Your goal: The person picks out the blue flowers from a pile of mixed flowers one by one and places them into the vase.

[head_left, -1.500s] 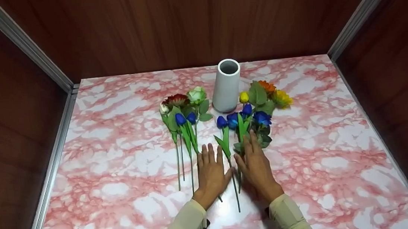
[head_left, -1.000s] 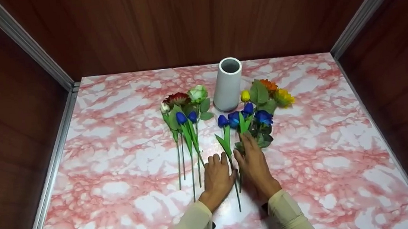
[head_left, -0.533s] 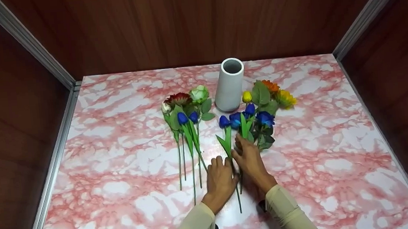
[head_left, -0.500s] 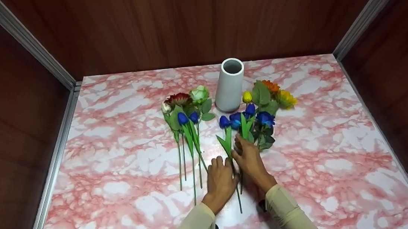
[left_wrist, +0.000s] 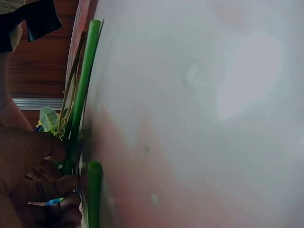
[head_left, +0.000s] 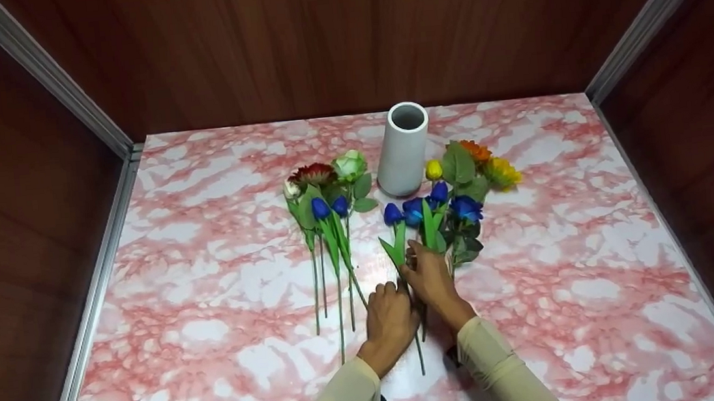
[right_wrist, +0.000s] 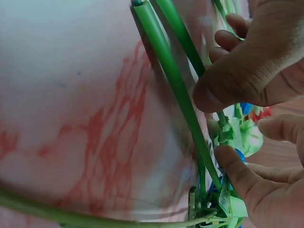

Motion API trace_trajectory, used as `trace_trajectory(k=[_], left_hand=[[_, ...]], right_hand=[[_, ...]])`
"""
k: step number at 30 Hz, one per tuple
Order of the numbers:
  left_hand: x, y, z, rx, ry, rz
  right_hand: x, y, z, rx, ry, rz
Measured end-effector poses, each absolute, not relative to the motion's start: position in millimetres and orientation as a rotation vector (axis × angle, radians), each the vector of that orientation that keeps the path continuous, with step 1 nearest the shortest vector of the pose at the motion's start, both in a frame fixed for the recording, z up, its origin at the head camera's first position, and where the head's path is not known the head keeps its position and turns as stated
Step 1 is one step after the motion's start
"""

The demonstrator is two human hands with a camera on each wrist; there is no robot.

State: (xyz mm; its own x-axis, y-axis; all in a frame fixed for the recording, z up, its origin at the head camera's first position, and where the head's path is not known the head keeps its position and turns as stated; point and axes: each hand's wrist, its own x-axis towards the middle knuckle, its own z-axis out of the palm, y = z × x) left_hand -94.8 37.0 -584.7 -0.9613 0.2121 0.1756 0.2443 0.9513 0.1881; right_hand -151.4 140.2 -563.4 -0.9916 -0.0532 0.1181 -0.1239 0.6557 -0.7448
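My left hand (head_left: pixel 389 322), its fingers curled, grips the stem of a blue tulip (head_left: pixel 392 213); the left wrist view shows thumb and finger on a green stem (left_wrist: pixel 85 71). From another blue tulip (head_left: pixel 340 206), a stem leads down to this same hand. Its thumb (right_wrist: pixel 209 97) also shows on a stem in the right wrist view. Just beyond, my right hand (head_left: pixel 431 282) is bent over the stems and leaves, thumb (right_wrist: pixel 229 156) and forefinger apart. Under it run stems of the right-hand bunch, with blue roses (head_left: pixel 466 208) at its head.
A grey-white vase (head_left: pixel 402 157) stands upright behind the flowers. To the left lie a dark red flower (head_left: pixel 312 175) and a pale green rose (head_left: pixel 350 165). At the right are a yellow tulip (head_left: pixel 434 169), an orange flower (head_left: pixel 475 150) and a yellow flower (head_left: pixel 504 173). Wooden panels (head_left: pixel 342 45) enclose the marbled table (head_left: pixel 203 372).
Both hands lay flat with straight fingers at first. The left hand has curled and drawn slightly back and right onto the tulip stem. The right hand has bent and shifted left toward it.
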Motion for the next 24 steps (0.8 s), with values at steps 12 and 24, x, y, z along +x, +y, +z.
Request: trace_trajectory(k=[12, 24], left_hand=[[-93.9, 36.4, -584.1, -0.382, -2.874, -0.318], [-96.4, 28.7, -575.9, -0.411, -2.838, -0.674]], right_hand=[[-148.9, 143.2, -565.7, 0.209, -2.787, 1.278], [-150.0, 143.0, -557.9, 0.068, -2.715, 1.369]])
